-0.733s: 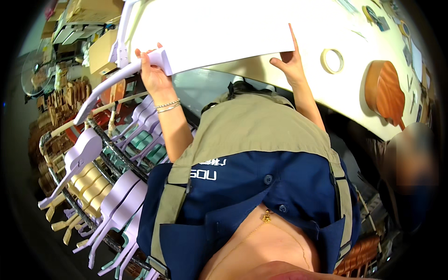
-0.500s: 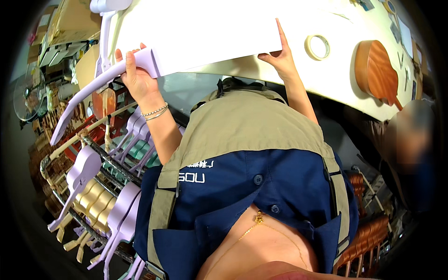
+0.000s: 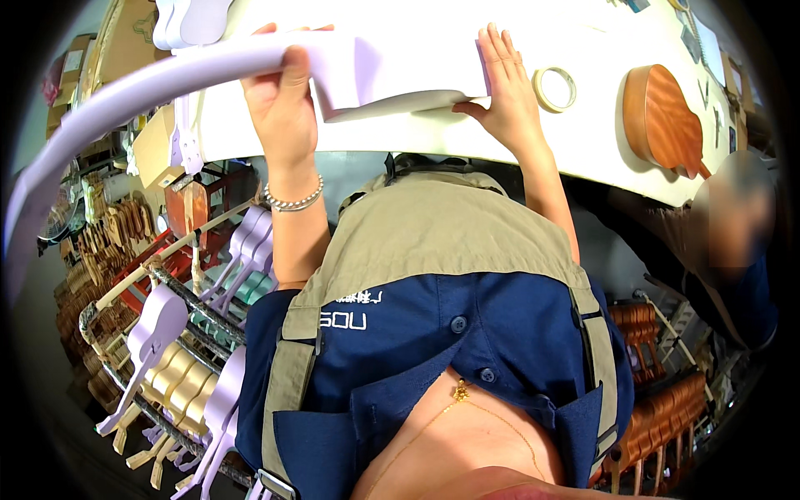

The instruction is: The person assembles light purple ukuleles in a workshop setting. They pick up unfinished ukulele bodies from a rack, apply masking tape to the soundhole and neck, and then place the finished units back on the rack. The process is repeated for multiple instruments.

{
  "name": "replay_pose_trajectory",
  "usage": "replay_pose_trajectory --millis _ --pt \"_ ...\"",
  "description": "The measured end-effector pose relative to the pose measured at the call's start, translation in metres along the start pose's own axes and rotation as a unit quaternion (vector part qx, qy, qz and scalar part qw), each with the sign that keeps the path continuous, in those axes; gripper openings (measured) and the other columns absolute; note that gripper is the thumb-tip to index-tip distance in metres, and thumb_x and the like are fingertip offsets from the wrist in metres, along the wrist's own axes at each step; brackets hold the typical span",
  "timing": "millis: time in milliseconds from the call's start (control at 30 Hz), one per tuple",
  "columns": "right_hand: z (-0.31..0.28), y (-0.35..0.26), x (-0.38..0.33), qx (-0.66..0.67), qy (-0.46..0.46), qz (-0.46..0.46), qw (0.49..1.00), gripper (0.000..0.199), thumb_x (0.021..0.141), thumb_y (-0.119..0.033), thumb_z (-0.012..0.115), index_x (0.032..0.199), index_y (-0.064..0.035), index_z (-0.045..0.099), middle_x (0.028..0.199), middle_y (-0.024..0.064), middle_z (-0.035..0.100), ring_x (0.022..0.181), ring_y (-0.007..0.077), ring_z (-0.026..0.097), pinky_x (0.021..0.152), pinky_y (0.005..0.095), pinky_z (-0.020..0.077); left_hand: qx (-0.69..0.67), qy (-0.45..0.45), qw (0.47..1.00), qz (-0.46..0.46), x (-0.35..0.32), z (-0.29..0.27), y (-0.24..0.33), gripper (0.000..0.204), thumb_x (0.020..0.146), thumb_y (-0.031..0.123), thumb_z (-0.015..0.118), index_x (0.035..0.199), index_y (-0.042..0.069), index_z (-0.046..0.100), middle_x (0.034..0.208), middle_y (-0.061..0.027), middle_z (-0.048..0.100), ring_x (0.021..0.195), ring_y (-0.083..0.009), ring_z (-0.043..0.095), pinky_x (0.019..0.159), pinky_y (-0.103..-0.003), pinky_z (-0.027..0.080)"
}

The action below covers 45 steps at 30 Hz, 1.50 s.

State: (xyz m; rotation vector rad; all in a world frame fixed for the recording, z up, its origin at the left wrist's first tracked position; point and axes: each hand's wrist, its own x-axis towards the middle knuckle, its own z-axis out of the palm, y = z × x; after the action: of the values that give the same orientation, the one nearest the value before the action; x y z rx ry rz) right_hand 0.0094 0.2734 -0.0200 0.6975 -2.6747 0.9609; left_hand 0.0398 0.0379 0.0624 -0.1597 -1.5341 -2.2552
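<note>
A lilac ukulele body with its neck (image 3: 179, 73) is held up over the front edge of the pale table. The neck reaches far to the left and its end is smeared near the picture's rim. My left hand (image 3: 287, 96) is closed round the neck close to the heel, thumb on the near side. My right hand (image 3: 508, 87) lies with straight fingers along the right end of the ukulele's body, thumb apart below it. Glare washes out much of the body's surface.
A roll of tape (image 3: 555, 89) and a brown wooden ukulele (image 3: 662, 121) lie on the table (image 3: 583, 158) to the right. Lilac ukuleles (image 3: 158, 325) hang on a rack at lower left; brown ones (image 3: 658, 425) stand at lower right. A blurred person (image 3: 742, 217) is at the right.
My left hand has moved up and right, swinging the neck nearer and higher, so the ukulele has tilted. My right hand stays at the body's end, its fingers now showing side by side.
</note>
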Motion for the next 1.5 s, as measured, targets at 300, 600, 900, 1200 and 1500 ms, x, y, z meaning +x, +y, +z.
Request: replay_pose_trajectory --millis 300,600,900,1200,1500 --pt "-0.028 -0.017 0.007 0.445 0.067 0.099 0.887 0.096 0.069 -0.047 0.07 0.137 -0.0001 0.021 0.139 0.018 0.027 0.13 0.0287 0.025 0.105 0.0393 0.0212 0.152 -0.153 0.976 -0.003 0.024 0.069 -0.015 0.023 0.086 0.011 0.057 0.104 -0.001 0.047 0.097 -0.0123 0.06 0.09 -0.0173 0.059 0.08 -0.027 0.045" --pt "-0.036 0.005 -0.006 0.514 0.117 0.143 0.838 0.093 0.073 -0.049 0.066 0.138 -0.0015 0.02 0.141 0.0146 0.025 0.124 0.0203 0.033 0.099 0.0294 0.0291 0.264 -0.21 0.941 -0.03 0.038 0.107 -0.022 0.036 0.083 0.013 0.061 0.111 -0.001 0.042 0.085 -0.0072 0.055 0.073 -0.0116 0.051 0.064 -0.024 0.044" --pt "-0.025 0.02 -0.018 0.471 0.192 0.116 0.853 0.092 0.078 -0.069 0.033 0.138 -0.0011 0.019 0.141 0.0145 0.025 0.129 0.0226 0.026 0.106 0.0355 0.0175 0.13 -0.179 0.974 0.046 0.04 0.083 -0.041 0.026 0.083 0.008 0.06 0.105 0.0 0.048 0.095 -0.0101 0.06 0.083 -0.0135 0.058 0.076 -0.025 0.046" --pt "0.013 0.071 -0.087 0.566 0.299 0.35 0.684 0.064 0.091 -0.055 0.016 0.13 -0.0061 0.031 0.127 0.0076 0.038 0.116 0.0222 0.036 0.09 0.0356 0.0327 -0.089 -0.07 0.994 -0.009 0.033 0.013 -0.036 0.029 0.088 0.023 0.053 0.106 0.001 0.046 0.101 -0.0189 0.059 0.096 -0.0347 0.058 0.086 -0.042 0.045" --pt "0.003 0.043 -0.089 0.644 0.255 0.274 0.667 0.047 0.094 -0.049 0.018 0.105 -0.0118 0.045 0.094 0.0008 0.049 0.082 0.0156 0.045 0.063 0.0289 0.0358 -0.103 -0.022 0.994 -0.02 0.024 -0.011 -0.042 0.035 0.085 0.032 0.054 0.101 0.002 0.054 0.104 -0.0161 0.059 0.098 -0.0351 0.057 0.087 -0.047 0.046"
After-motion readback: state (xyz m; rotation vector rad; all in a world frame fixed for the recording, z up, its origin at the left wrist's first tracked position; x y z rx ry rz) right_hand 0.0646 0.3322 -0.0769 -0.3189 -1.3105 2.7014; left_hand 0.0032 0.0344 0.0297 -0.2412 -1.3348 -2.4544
